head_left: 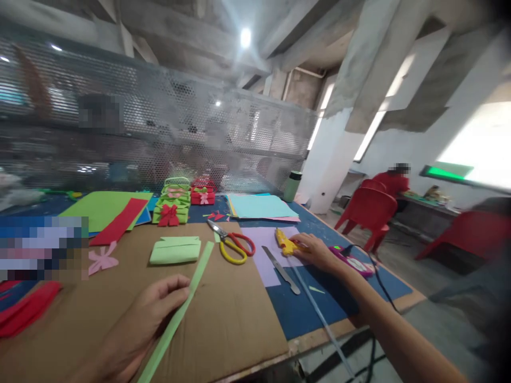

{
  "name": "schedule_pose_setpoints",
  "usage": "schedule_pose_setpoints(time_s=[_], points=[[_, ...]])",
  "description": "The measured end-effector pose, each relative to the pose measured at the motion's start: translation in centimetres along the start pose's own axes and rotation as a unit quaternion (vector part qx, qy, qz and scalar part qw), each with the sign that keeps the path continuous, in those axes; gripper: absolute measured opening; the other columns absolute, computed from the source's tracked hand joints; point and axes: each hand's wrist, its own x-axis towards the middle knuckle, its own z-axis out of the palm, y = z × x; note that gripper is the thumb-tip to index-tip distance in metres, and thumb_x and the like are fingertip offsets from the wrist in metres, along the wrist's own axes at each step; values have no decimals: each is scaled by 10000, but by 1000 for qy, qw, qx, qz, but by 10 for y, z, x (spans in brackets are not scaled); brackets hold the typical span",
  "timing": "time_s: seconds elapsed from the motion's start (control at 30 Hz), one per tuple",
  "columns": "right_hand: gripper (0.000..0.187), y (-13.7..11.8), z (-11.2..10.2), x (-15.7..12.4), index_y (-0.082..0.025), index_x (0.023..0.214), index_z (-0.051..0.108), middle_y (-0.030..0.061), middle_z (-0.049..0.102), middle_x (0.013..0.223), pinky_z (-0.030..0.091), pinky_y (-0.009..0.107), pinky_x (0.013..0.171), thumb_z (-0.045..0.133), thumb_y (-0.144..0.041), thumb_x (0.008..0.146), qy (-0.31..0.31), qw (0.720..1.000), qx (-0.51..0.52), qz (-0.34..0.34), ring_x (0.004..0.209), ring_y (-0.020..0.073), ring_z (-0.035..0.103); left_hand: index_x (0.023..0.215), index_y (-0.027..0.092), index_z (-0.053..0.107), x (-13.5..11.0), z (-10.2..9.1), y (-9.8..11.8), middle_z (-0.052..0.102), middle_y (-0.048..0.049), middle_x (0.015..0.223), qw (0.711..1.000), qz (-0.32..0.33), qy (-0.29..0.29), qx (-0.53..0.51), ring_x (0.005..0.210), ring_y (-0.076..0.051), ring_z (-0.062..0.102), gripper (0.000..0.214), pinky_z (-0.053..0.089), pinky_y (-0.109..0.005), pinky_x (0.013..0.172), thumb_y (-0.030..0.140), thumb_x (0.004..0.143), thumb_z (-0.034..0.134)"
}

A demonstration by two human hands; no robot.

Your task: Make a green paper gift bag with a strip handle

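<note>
My left hand (154,311) rests on the brown cardboard sheet (231,314), fingers curled onto a long light-green paper strip (183,306) that runs diagonally across it. My right hand (315,251) reaches out to the right and closes round a yellow glue gun (285,242) lying on a lilac paper sheet (263,250). Between the hands lie scissors with red and yellow handles (233,244) and a metal ruler-like tool (281,270). A folded light-green paper piece (175,250) sits ahead of my left hand.
Finished green and red paper baskets (173,205) stand at the back. Coloured paper sheets (259,206) and a pink bow (102,260) lie around. A cable (375,276) runs off the table's right edge. Red chairs (369,210) and a seated person in red are to the right.
</note>
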Motion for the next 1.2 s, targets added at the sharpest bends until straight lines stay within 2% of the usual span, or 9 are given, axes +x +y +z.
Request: schedule_pose_setpoints(time_s=[0.1,0.17,0.23,0.3,0.4,0.5,0.7,0.97,1.2], points=[[509,-9,-6,5,-172,1100,729,221,678,1230,491,527,912,719,-549,758,35,999,15,14,1108,396,624,854,155,679,1,0,2,682,-11,691,1000,24,-10,13,571,-123,589,344,441,-192,534,406,675,831],[614,-33,-13,4,-134,1110,723,264,654,1244,458,598,936,689,-618,733,69,997,30,21,1148,464,592,841,156,681,1,1,3,664,-1,687,999,41,-8,34,572,-113,553,308,410,-187,530,397,696,806],[539,-73,-20,-2,-152,1112,719,218,687,1197,461,549,957,536,-598,870,88,994,58,14,1134,407,614,834,162,684,0,4,3,645,7,687,996,60,-2,62,584,-115,529,269,386,-191,532,387,721,777],[429,-126,-23,-12,-236,1053,736,97,747,1082,521,403,878,478,-561,946,58,992,109,-8,1009,283,680,818,169,683,-3,10,3,631,9,692,992,83,-6,92,602,-127,521,244,375,-204,542,382,730,760],[415,-198,-19,-21,-198,1044,730,71,753,933,512,344,752,559,-552,912,-65,945,322,-12,871,235,674,791,171,670,-9,20,2,612,3,708,981,132,-18,140,648,-147,518,223,383,-226,586,386,759,723],[418,-237,-8,-22,-163,879,698,42,687,811,445,285,655,645,-573,821,-107,902,418,15,739,178,599,763,171,653,-11,25,-2,584,2,703,967,185,-27,173,681,-158,505,210,389,-239,628,378,792,677],[307,-252,3,-26,-176,633,569,-34,512,603,318,243,568,738,-424,698,-71,857,506,74,591,113,429,818,157,666,-18,21,-9,580,-19,738,955,220,-27,196,688,-163,498,207,387,-248,626,361,824,631],[275,-271,16,-59,-181,619,566,-40,487,599,310,243,565,721,-395,695,-51,859,507,54,599,115,411,770,151,710,-47,25,-9,621,-21,722,952,247,-54,175,698,-165,515,329,381,-246,635,473,824,669],[325,-271,23,-96,-182,630,555,-43,486,571,315,245,547,691,-446,762,-34,850,523,53,557,107,415,710,148,655,-70,24,-32,499,31,628,946,247,-32,207,627,-133,407,344,310,-244,585,474,820,662]])
